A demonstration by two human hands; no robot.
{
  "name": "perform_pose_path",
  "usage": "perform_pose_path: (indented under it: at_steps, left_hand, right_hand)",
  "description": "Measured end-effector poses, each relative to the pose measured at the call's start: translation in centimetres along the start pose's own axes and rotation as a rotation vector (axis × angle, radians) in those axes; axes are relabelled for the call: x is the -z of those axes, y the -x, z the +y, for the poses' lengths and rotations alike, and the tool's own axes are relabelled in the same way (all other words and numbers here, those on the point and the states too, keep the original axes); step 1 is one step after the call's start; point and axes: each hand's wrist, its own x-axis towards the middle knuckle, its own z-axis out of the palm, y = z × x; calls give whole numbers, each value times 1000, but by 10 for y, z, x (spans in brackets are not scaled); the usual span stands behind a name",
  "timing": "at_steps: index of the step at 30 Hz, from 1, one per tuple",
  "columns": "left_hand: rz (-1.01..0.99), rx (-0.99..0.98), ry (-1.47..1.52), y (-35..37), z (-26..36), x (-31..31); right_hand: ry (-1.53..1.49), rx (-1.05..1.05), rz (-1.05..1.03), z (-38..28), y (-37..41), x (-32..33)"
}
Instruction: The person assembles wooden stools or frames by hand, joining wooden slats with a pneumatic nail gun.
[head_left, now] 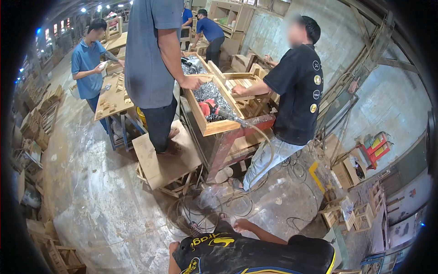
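Note:
My right hand [242, 224] hangs low in front of my black shirt [260, 253] with its yellow lettering. Its fingers look curled, and I see nothing in them. A strip of my left arm [173, 255] shows at the shirt's edge, but the left hand is out of sight. Just beyond my feet lie coiled hoses [194, 214] and a clear plastic bag [211, 197] on the concrete floor. Ahead, a wooden tray [205, 119] of metal fasteners holds a red tool [209, 108], and a hose [267, 139] runs down from it.
A person in grey [153, 59] stands on a low board platform [182, 163], one hand on the tray. Another in black [299, 86] leans at the red-edged workbench [232, 137]. At left, a person in blue [86, 64] stands by a table [102, 112] of wooden pieces.

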Motion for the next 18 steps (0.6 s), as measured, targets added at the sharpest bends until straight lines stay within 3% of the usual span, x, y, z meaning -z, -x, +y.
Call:
perform_pose_path:
  at_steps: [1, 4, 7, 9, 12, 15, 16, 18]
  left_hand:
    - [-14, -32, -51, -6, -9, -1]
    - [-51, -93, -142, -18, -30, -4]
    - [-51, -43, -95, -12, -17, -4]
    - [-27, 60, -51, -12, -9, -6]
    - [-100, -14, -171, -6, -5, -4]
    - [-29, 176, -98, -16, -13, -18]
    - [-38, 248, -82, -7, -7, -15]
    - [78, 265, -52, 6, 0, -20]
  right_hand:
    - [-182, -53, -52, 10, 3, -22]
    - [-675, -556, -311, -46, 28, 32]
    - [-309, -145, -64, -36, 24, -1]
    - [-249, -114, -167, -43, 21, 11]
    - [-201, -53, -175, -55, 27, 37]
    - [-446, -333, -284, -67, 32, 49]
    - [-630, -522, -375, -96, 44, 94]
    - [-819, -589, -352, -94, 52, 89]
